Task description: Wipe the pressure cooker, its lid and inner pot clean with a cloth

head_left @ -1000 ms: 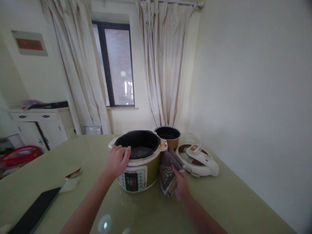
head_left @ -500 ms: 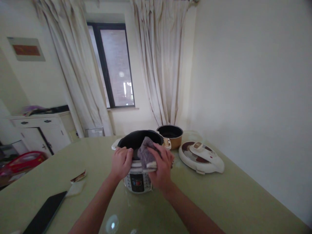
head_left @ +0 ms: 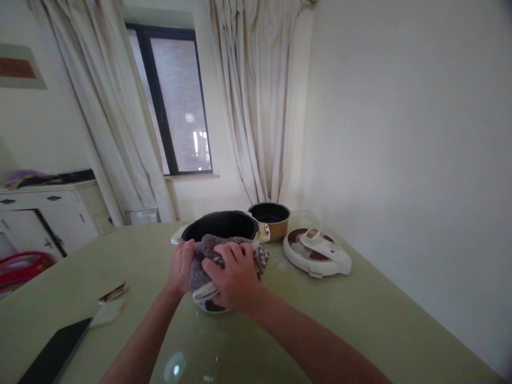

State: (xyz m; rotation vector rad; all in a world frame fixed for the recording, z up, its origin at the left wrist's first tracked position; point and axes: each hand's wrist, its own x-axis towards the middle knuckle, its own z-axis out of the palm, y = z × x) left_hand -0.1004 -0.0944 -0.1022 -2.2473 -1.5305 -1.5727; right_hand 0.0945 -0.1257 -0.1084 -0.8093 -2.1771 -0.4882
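Observation:
A white electric pressure cooker stands without its lid on the table, its dark inside showing from above. My left hand is closed over the near left part of its rim. Against the cooker's front, my right hand presses a grey-purple cloth with a patterned side, fingers curled over it. The cloth hangs over the near rim and hides most of the control panel. Its left edge reaches my left fingers.
Behind the cooker to the right is an inner pot with a dark inside. The cooker's lid lies to the right. At left are a dark flat tablet-like thing and a small wrapper. A wall bounds the table's right side.
My right hand has moved the cloth from the rim down and left over the cooker's front, covering the panel. My left hand stays at the rim. The whole view has shifted slightly.

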